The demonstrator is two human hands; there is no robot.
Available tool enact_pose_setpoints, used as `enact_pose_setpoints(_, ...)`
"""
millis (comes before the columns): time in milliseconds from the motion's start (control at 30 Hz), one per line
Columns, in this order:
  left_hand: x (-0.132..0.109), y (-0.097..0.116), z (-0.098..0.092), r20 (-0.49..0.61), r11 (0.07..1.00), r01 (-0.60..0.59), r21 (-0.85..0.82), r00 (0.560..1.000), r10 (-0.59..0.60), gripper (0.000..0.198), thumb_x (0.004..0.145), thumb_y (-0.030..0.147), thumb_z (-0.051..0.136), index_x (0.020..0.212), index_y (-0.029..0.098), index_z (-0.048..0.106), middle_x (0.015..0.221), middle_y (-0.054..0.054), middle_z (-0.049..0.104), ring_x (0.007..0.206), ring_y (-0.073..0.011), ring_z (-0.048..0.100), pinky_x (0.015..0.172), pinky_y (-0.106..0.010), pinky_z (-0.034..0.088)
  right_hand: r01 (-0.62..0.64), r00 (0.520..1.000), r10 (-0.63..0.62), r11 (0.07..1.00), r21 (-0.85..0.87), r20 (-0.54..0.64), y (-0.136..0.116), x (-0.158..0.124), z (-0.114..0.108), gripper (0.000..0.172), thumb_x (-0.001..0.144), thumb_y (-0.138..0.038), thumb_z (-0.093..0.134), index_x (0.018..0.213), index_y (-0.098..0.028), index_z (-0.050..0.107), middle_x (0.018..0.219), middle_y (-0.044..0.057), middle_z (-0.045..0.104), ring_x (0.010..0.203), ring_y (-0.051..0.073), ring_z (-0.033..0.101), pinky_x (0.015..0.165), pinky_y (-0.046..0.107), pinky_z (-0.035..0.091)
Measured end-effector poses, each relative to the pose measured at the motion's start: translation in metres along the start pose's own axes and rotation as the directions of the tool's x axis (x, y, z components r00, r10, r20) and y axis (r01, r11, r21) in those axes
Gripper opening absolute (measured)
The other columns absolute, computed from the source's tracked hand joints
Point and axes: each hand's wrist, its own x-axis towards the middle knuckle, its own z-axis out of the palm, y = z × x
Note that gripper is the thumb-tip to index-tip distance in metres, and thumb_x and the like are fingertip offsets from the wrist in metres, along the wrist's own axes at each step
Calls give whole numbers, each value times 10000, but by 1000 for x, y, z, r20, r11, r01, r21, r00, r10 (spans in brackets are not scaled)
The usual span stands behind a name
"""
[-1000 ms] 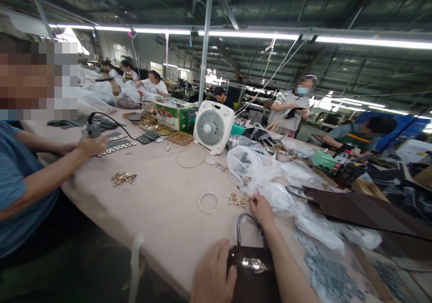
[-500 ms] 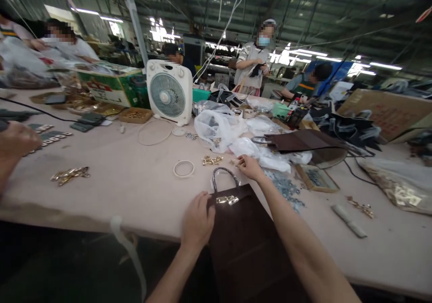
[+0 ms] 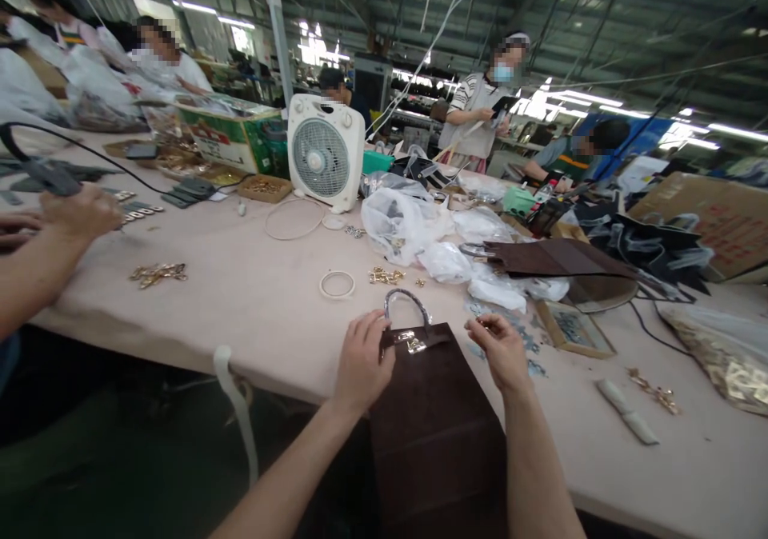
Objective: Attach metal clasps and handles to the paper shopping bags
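A dark brown bag [image 3: 438, 427] with a looped handle [image 3: 409, 295] lies over the table's front edge. Gold metal fittings [image 3: 414, 342] sit near its top. My left hand [image 3: 365, 359] grips the bag's upper left edge, fingers on top and thumb toward the fittings. To the right of the bag, my right hand [image 3: 499, 349] is raised with its fingers pinched together; what is between them is too small to make out. A small pile of gold parts [image 3: 386, 276] rests beyond the handle, beside a white tape ring [image 3: 337, 285]. Grey metal pieces [image 3: 531, 345] are scattered behind my right hand.
A white fan [image 3: 325, 153] stands at the back. Plastic bags [image 3: 399, 223], another brown bag [image 3: 540, 259] and a small parts box [image 3: 573, 329] lie to the right. At the left, another person's hand [image 3: 78, 215] holds a grey tool.
My right hand has drawn back from the small gold parts toward the right side of the bag. My left hand stays at the bag's edge. The view has shifted, and the neighbour's hand shows more.
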Motion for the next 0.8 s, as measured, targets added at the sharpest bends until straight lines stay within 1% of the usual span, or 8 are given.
enact_pose_setpoints(100, 24, 21, 13, 275, 989, -149, -13, 950, 147, 325, 946, 143, 551, 1250, 220, 636, 1245, -110, 685, 1238, -293, 584, 1127, -467, 467, -104, 995, 104, 991, 83, 7, 13, -33, 2, 447, 754, -509, 900, 994, -190, 698, 893, 41, 722, 839, 206, 700, 706, 295, 554)
enact_pose_setpoints(167, 39, 31, 28, 466, 988, -153, 25, 876, 124, 293, 894, 192, 654, 1186, 198, 674, 1177, -147, 701, 1191, -347, 604, 1079, -504, 486, -122, 993, 122, 988, 92, 3, 21, -45, 7, 465, 763, -524, 890, 1027, -186, 709, 893, 42, 728, 832, 210, 712, 705, 299, 555)
enact_pose_setpoints(233, 50, 36, 44, 552, 991, -107, 81, 832, 44, 278, 788, 167, 746, 1064, 172, 711, 1131, -193, 703, 1169, -410, 610, 1045, -550, 489, -120, 993, 120, 990, 69, 5, 26, -49, 11, 475, 782, -535, 872, 1055, -180, 716, 923, 57, 744, 863, 225, 723, 758, 330, 570)
enact_pose_setpoints(400, 67, 34, 71, 533, 994, 36, 102, 842, -85, 113, 739, 113, 709, 848, 144, 695, 990, -236, 723, 1089, -445, 655, 998, -570, 495, -60, 998, 60, 998, -26, 14, 25, -52, 13, 463, 817, -557, 823, 1056, -172, 730, 954, 76, 764, 879, 245, 730, 833, 392, 585)
enact_pose_setpoints(500, 80, 33, 76, 524, 994, 105, 21, 846, -101, 116, 782, 162, 682, 895, 159, 706, 916, -167, 748, 939, -349, 716, 916, -447, 550, 6, 999, 0, 992, -129, 48, 22, -55, 17, 399, 859, -541, 780, 1034, -183, 753, 985, 82, 775, 916, 259, 728, 853, 400, 585)
enact_pose_setpoints(633, 91, 31, 79, 560, 978, 118, -174, 829, -1, 141, 776, 189, 711, 896, 237, 767, 853, -18, 772, 804, -214, 727, 759, -256, 564, 163, 980, -112, 923, -349, 162, 20, -52, 29, 328, 901, -509, 730, 1023, -210, 788, 1028, 78, 786, 963, 273, 725, 896, 403, 566)
enact_pose_setpoints(733, 88, 26, 81, 526, 964, 149, -220, 851, -11, 218, 821, 139, 616, 912, 236, 788, 927, -9, 786, 873, -193, 729, 803, -244, 563, 121, 990, -80, 902, -415, 115, 22, -39, 32, 363, 902, -525, 710, 1035, -193, 772, 975, 82, 785, 850, 262, 738, 797, 378, 578)
enact_pose_setpoints(800, 81, 20, 81, 464, 965, 189, -181, 882, -86, 303, 843, 88, 514, 961, 176, 778, 1047, -84, 779, 995, -235, 715, 912, -320, 556, 16, 998, 10, 926, -376, 65, 25, -27, 27, 404, 887, -547, 711, 1037, -173, 748, 913, 87, 778, 751, 256, 737, 689, 357, 580)
